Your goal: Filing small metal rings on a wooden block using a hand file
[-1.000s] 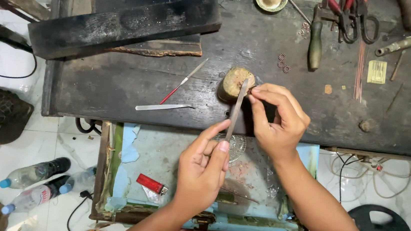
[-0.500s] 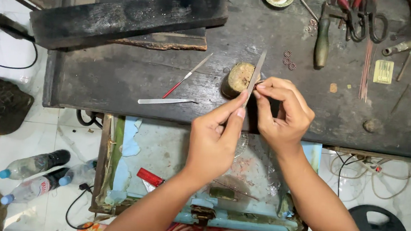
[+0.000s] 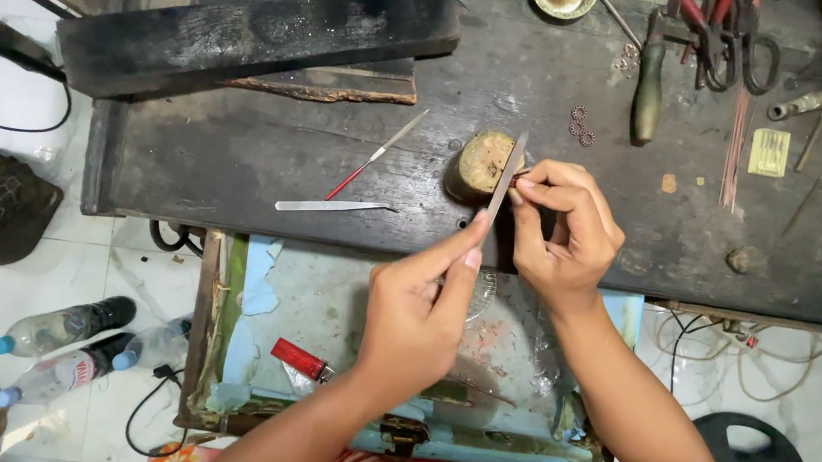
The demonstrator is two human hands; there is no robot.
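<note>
Holding a thin metal file (image 3: 507,177) tight, the left hand (image 3: 420,314) lays it across a tiny piece pinched by the right hand (image 3: 563,238), propped against the wooden block (image 3: 479,163) for steadiness.

Layout: bench top w/ drawer tray below, hands at front-centre.

Left hand (image 3: 418,312) over the drawer tray (image 3: 219,343), holding a flat file (image 3: 506,178) that slants up across the bench (image 3: 238,144) edge. Right hand (image 3: 562,230) just right of file, fingertips touching it. Wooden peg (image 3: 478,162) just left of file, on bench. Two needle files (image 3: 345,189) further left. Plank (image 3: 259,31) behind them. Pliers & scissors (image 3: 722,30) back right. Lighter (image 3: 298,359) in tray. Bottles (image 3: 69,344) on floor, left.
</note>
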